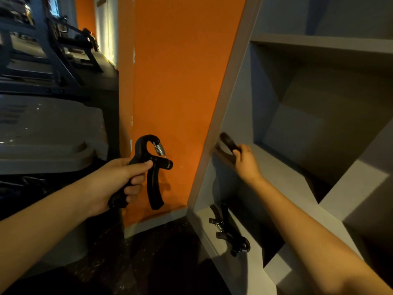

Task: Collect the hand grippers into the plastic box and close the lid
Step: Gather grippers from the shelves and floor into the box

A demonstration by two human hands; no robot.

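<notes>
Black gripper [148, 165] held in left hand [114, 182]; right hand [246, 165] grips second gripper [227, 140] on 3 o'clock shelf [276, 167]. Third gripper [229, 231], 5 o'clock, uncollected; boxing, lid pending.

- orange panel [176, 92]: flat orange, pale grey edge trim
- front gripper [156, 188], before panel: black, silver spring
- blurred gripper [227, 140], right of panel: dark, brownish
- low gripper [230, 236], right of panel: black, silver spring
- shelf unit [276, 167], right of panel: plain grey
- floor [159, 252], below panel: black, pale speckles
- plastic box [49, 128], left of panel: milky grey
</notes>
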